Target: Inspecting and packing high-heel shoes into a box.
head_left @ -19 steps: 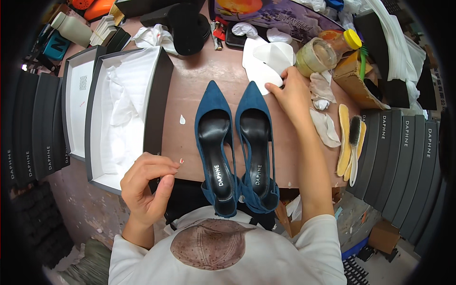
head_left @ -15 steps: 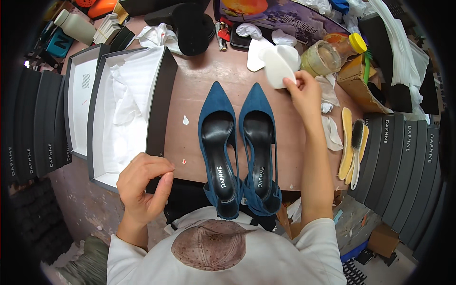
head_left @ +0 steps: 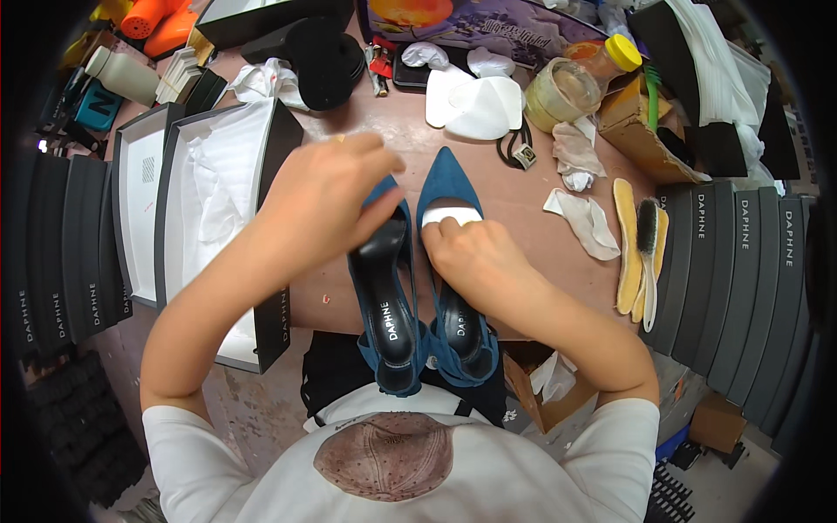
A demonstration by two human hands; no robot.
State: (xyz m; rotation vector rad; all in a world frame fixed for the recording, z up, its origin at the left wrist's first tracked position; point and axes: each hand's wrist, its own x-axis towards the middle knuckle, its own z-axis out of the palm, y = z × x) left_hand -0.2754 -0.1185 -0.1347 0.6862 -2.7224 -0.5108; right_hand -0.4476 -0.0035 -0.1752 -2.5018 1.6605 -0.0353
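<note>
Two dark blue pointed high-heeled shoes lie side by side at the table's near edge, toes pointing away. My right hand (head_left: 478, 259) grips a white insert pad (head_left: 450, 211) and presses it into the front opening of the right shoe (head_left: 446, 174). Its fingers cover much of the pad. Above the toe of the left shoe (head_left: 380, 288) hovers my left hand (head_left: 336, 187), slightly blurred, thumb and fingers apart with nothing visible in them. It hides most of that toe. Further back lies a small pile of white pads (head_left: 475, 103).
An open shoebox (head_left: 283, 174) with white tissue stands left, beside its lid (head_left: 139, 205). Dark boxes (head_left: 711, 270) are stacked at both sides. A brush (head_left: 647, 261), crumpled cloths (head_left: 586, 223), a glass jar (head_left: 558, 94) and a yellow-capped bottle (head_left: 610, 61) sit at the right.
My right hand has brought a white pad from the pile into the right shoe. My left hand has risen from beside the shoebox to above the left shoe's toe.
</note>
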